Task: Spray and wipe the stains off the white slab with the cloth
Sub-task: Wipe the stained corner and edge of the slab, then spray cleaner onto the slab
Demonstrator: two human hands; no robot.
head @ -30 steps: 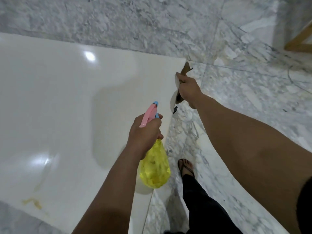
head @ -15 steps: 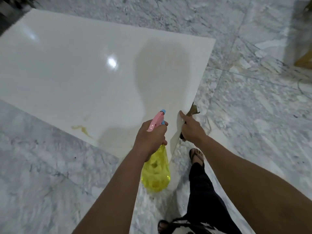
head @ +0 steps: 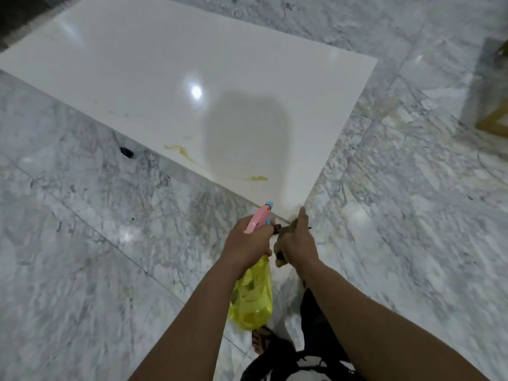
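The white slab (head: 192, 64) lies low over the grey marble floor, its near corner pointing at me. Yellow-brown stains show near its front edge: a long streak (head: 178, 149) and a smaller smear (head: 258, 178). My left hand (head: 247, 243) grips a spray bottle (head: 253, 298) with a yellow body and a pink trigger head, whose nozzle points at the slab's near corner. My right hand (head: 297, 243) is closed at that corner around a dark brown cloth (head: 283, 229), most of which is hidden by the fingers.
A small black object (head: 126, 152) sits on the floor by the slab's left edge. A wooden furniture frame (head: 494, 119) stands at the far right. My sandalled foot (head: 261, 342) and dark trouser leg are just below the bottle.
The slab, held up on edge by my right hand a second ago, has come down towards the floor. My hands have drawn together at its near corner, and more stains are in view.
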